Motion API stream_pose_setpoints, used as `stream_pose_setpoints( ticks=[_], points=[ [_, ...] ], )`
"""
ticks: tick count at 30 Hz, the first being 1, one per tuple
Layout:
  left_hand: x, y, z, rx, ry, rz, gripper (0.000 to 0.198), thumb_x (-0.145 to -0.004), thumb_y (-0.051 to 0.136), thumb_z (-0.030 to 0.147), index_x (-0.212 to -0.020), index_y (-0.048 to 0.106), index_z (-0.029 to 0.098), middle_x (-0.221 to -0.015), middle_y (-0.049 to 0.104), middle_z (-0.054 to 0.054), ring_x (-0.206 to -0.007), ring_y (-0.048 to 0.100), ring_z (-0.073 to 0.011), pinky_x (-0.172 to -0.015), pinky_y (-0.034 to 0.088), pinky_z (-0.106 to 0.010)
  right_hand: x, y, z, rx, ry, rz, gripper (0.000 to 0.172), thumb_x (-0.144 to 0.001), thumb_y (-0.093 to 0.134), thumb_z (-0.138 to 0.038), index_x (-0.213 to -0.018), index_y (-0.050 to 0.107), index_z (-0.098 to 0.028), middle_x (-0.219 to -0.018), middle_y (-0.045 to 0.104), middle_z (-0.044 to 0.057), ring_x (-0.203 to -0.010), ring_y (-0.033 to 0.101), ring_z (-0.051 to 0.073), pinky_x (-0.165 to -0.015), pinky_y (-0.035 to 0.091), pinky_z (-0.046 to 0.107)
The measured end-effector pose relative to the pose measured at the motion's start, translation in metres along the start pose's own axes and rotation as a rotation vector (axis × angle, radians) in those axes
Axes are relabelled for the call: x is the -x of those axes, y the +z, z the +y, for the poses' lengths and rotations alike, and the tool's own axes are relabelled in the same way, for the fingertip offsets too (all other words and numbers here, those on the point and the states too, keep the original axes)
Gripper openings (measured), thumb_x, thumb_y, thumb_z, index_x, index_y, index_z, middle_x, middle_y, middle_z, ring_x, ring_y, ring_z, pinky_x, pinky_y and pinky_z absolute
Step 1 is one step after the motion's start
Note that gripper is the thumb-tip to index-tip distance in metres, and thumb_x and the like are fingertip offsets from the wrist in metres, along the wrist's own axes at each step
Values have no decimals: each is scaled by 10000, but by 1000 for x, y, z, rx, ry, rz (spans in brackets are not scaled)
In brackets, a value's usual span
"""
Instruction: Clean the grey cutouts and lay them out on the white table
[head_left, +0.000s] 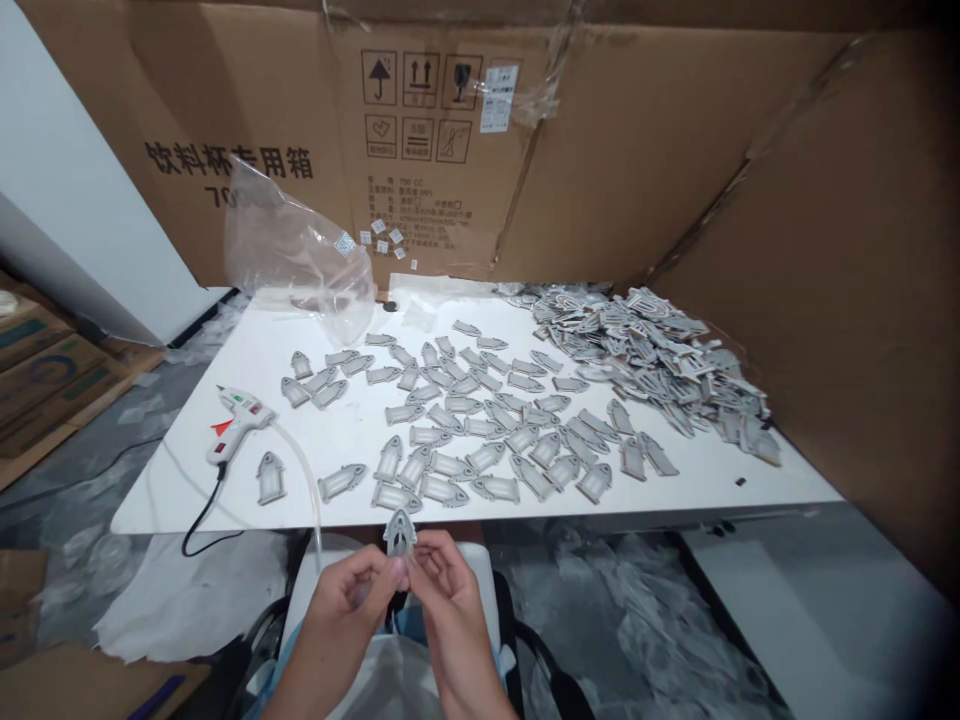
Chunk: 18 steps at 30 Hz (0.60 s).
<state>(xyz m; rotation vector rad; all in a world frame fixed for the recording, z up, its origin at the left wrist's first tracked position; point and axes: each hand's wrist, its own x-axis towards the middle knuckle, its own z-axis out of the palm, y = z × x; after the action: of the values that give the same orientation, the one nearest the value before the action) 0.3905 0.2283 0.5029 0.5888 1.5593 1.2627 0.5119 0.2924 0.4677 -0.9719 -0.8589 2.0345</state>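
Observation:
Between both hands, just off the table's front edge, is a small grey arch-topped plastic piece (400, 530) with its pointed end up. My left hand (358, 592) pinches its lower left side, and my right hand (444, 580) pinches the lower right. Both thumbs meet near its base and hide that part. On the white table ahead lie several loose pieces of the same shape, one nearby piece (394, 497) close to the front edge. A white glue gun (238, 420) rests at the table's left, its cord hanging over the edge.
A large heap of grey pieces (645, 350) covers the table's right rear. Cardboard walls (450, 200) stand behind and to the right. A clear plastic bag (292, 250) sits at the back left. Chair arms (551, 665) and floor wrapping (637, 620) are below the table (180, 490).

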Motion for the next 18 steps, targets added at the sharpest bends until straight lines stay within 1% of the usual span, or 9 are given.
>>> stream_pose_setpoints(
  ticks=[3,5,8,13,18],
  points=[
    [-3,2,1,-6,-37,51,673,-807,742,831,-738,670,166,-595,403,65,-573,260,-86,-520,199,-224,2,1,-2,43,-32,-12,298,-884,903,-405,-1072,736,-246,-980,718,22,-947,636,195,-892,492,296],
    [-5,2,1,4,-65,67,682,-799,739,842,-715,648,172,-580,391,70,-564,247,-83,-521,198,-223,2,1,-5,74,-49,-28,276,-894,893,-408,-1049,735,-243,-979,733,29,-935,646,198,-884,497,300],
    [-7,1,-1,10,-86,65,675,-807,738,833,-692,631,177,-564,386,76,-555,246,-81,-532,220,-219,1,2,-6,118,-59,-51,274,-889,895,-417,-1022,740,-235,-926,736,29,-888,649,197,-852,497,301],
    [-11,-1,-4,-23,-42,65,676,-814,752,806,-618,592,179,-570,439,52,-576,316,-93,-568,267,-234,0,-1,-5,91,-18,-85,327,-857,922,-422,-1031,718,-237,-921,737,29,-840,638,191,-815,485,305],
    [-11,-6,-12,-169,15,129,671,-885,697,763,-584,511,193,-592,475,32,-594,374,-105,-590,283,-249,2,-3,-7,69,10,-114,342,-864,920,-403,-1085,712,-245,-998,736,36,-940,642,201,-859,482,305]
  ],
)
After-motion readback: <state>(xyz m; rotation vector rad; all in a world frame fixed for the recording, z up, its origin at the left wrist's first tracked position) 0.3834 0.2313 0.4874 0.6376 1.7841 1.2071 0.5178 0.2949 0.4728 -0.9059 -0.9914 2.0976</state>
